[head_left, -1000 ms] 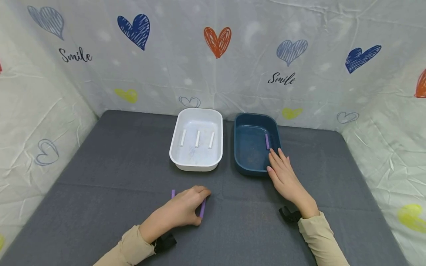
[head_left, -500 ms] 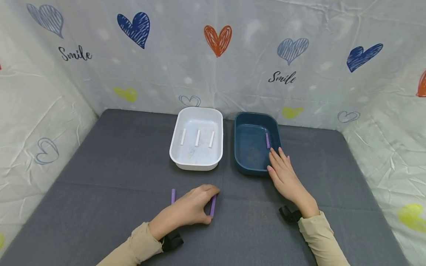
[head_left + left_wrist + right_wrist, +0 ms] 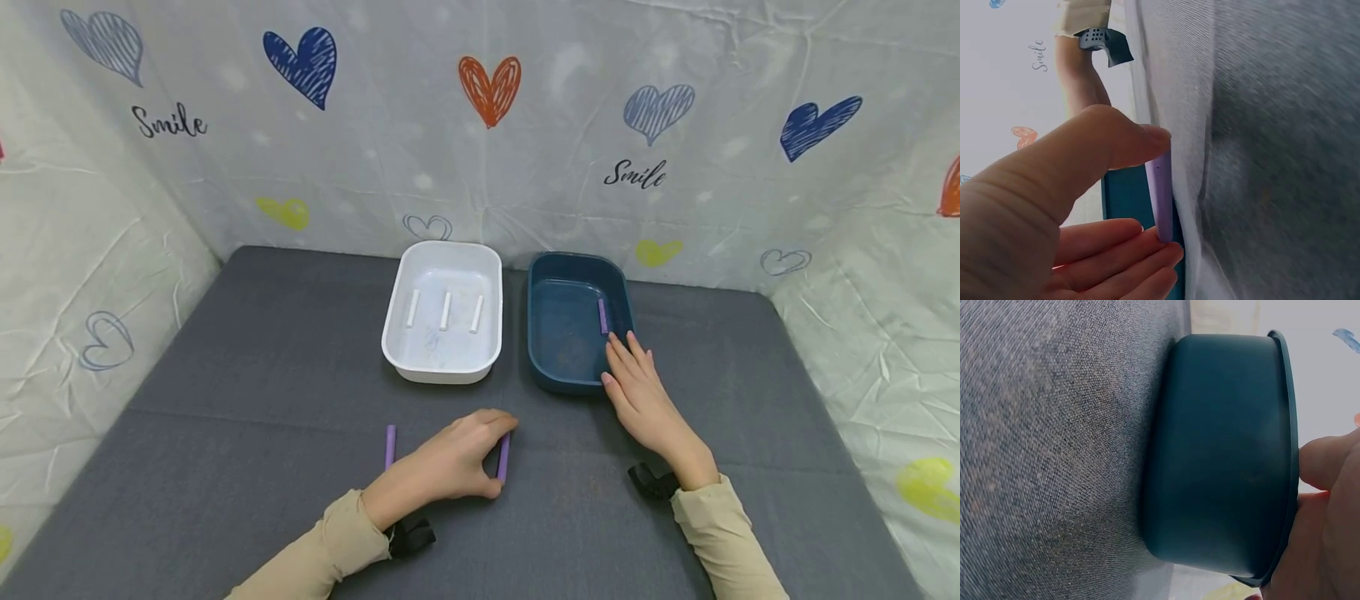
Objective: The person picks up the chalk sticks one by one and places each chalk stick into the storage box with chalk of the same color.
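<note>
Rightward across the table, the left hand (image 3: 442, 461) has carried one purple stick (image 3: 503, 460), bringing both closer to the dark blue tub (image 3: 562, 364); compared with the earlier head frames, the right hand (image 3: 639, 402) looks much as it did.

That held stick lies in front of the two containers, nearest the tub's near left corner. Its long axis runs almost straight away from the person, the far end leaning slightly right. The left hand grips it lengthwise, thumb at the near end and fingertips at the far end, with a gap between palm and stick. Whether it touches the grey cloth (image 3: 262, 358) cannot be told.

Another purple stick (image 3: 390, 446) lies to the left, its near part hidden by the left hand; the visible length also points away from the person.

Inside the tub, near its right wall, a third purple stick (image 3: 602, 317) runs lengthwise, far end tipped a little left. The right hand grasps nothing: its fingers are extended and rest at the tub's near right rim, just beside that stick's near end.

Left of the tub and apart from it stands a white tray (image 3: 442, 364) with three white sticks (image 3: 445, 312) spaced in a row, roughly parallel, far ends leaning slightly right.
</note>
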Demonstrator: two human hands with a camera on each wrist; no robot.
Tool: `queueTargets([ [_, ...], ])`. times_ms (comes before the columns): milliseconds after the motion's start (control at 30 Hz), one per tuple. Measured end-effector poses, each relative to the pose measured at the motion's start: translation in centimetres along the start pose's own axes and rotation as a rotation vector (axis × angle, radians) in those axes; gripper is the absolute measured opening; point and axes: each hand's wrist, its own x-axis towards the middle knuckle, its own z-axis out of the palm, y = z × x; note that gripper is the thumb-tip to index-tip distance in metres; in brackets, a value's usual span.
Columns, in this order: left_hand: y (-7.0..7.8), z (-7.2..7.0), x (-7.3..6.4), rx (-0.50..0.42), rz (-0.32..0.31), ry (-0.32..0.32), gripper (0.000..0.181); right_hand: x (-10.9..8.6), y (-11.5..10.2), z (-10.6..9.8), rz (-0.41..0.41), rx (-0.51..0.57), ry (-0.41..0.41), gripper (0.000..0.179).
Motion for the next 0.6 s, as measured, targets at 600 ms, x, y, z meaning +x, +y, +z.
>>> queueTargets([
  [600,2.1,-0.1,2.2,0.001,0.067,0.067,0.071,-0.1,-0.4,0.0,0.018,-0.141,0.006,0.057],
])
